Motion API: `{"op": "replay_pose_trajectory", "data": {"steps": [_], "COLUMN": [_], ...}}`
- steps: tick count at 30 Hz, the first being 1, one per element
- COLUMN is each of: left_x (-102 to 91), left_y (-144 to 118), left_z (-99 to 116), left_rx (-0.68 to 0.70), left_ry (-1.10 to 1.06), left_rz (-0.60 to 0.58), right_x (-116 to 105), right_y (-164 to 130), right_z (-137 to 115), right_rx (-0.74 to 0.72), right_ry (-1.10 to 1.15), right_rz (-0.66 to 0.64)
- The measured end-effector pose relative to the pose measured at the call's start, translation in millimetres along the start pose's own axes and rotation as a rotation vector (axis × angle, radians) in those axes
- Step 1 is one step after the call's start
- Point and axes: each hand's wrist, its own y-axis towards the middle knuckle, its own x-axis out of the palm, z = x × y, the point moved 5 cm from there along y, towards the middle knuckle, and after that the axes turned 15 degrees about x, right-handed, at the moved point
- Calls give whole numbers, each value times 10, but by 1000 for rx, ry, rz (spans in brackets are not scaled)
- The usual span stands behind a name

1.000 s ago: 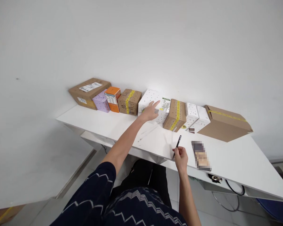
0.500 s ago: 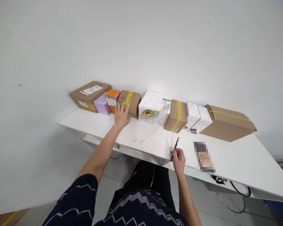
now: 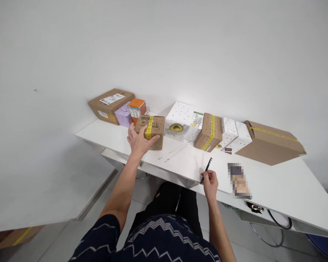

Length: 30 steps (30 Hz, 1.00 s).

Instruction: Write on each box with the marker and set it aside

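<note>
My left hand [image 3: 140,141] spreads its fingers and thumb around the near side of a small dotted cardboard box [image 3: 160,125] with yellow tape, gripping it. Printed symbols show on the box's top, and it sits forward of the row, apart from its neighbours. My right hand [image 3: 210,182] pinches a black pen [image 3: 208,164] near the table's front edge, the pen's upper end pointing up and away. Just left of the gripped box stand an orange box [image 3: 137,103] and a purple box [image 3: 123,115]. A white box with an avocado picture [image 3: 180,113] stands to its right.
A large cardboard box [image 3: 112,103] ends the row on the left, another [image 3: 270,145] on the right. Between them stand a taped brown box [image 3: 210,129] and white boxes [image 3: 229,131]. A blurred-out flat item [image 3: 239,182] lies on the white table [image 3: 284,193]. Behind is a wall.
My left hand has drawn the small cardboard box forward out of the row and turned it, so a different printed face is up. My right hand still holds the pen; the view has shifted slightly.
</note>
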Motion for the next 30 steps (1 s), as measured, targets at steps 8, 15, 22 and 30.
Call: {"op": "replay_pose_trajectory", "data": {"steps": [8,15,22,30], "left_x": [-4,-140,85,688], "left_y": [-29,-971,-1194,-1054], "left_z": [62,340,305,425], "left_rx": [-6,322,160,-63], "left_ry": [-67,-213,-498,-1089], "left_rz": [71,298,340,-194], "right_x": [-18,300,376,303], "right_y": [-45,-211,-198,-196], "right_z": [-33,-314,-516,-559], "right_rx": [18,65,84,54], "right_ry": [44,165,262,104], "right_rz": [-8,-252,-238,-204]}}
